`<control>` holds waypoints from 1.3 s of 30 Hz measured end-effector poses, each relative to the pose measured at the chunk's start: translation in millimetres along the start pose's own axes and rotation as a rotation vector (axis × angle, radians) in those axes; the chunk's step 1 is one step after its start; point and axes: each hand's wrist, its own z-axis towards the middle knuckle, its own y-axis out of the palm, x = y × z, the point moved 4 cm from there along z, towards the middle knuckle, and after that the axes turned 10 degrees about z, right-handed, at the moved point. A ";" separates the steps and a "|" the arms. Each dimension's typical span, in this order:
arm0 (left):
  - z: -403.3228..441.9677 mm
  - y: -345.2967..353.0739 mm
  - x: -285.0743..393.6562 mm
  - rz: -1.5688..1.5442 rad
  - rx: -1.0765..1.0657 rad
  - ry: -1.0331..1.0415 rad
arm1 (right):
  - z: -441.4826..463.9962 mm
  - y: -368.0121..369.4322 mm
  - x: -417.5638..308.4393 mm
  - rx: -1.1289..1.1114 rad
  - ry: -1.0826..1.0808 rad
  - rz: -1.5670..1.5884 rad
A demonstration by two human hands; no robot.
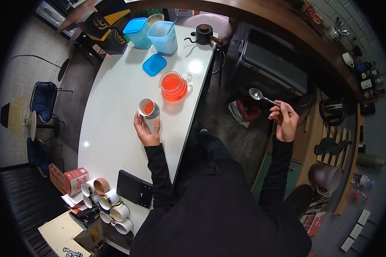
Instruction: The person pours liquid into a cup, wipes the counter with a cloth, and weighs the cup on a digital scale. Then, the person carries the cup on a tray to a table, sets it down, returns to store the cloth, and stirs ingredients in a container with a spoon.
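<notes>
My left hand (146, 132) is curled around the lower side of a small cup (155, 110) on the white counter, thumb on one side and fingers on the other. Some red liquid shows inside the cup. Just beyond it stands a glass jug (174, 95) partly filled with the same red liquid, its clear handle turned to the right. Off the counter's right side, my right hand (286, 123) pinches a metal spoon (265, 99) by its handle end. The spoon's bowl points left and is held in the air.
On the counter (116, 124) are a blue lid (154, 65), an open blue tub (164, 42), a lidded tub (137, 37) and a black gooseneck kettle (204, 35). Nearer me lie a black scale (134, 188) and several mugs (120, 211). A wooden shelf (306, 128) runs along the right.
</notes>
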 end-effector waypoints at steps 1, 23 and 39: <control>-0.7 -0.9 0.8 0.004 -0.001 0.001 | -4.0 6.6 -1.1 -0.026 -0.008 0.008; 32.1 9.6 -4.2 0.111 -0.003 -0.031 | 20.3 159.9 49.7 -0.386 0.169 0.051; 46.8 11.2 8.7 0.339 0.026 -0.075 | 93.5 254.5 115.4 -0.746 0.186 -0.272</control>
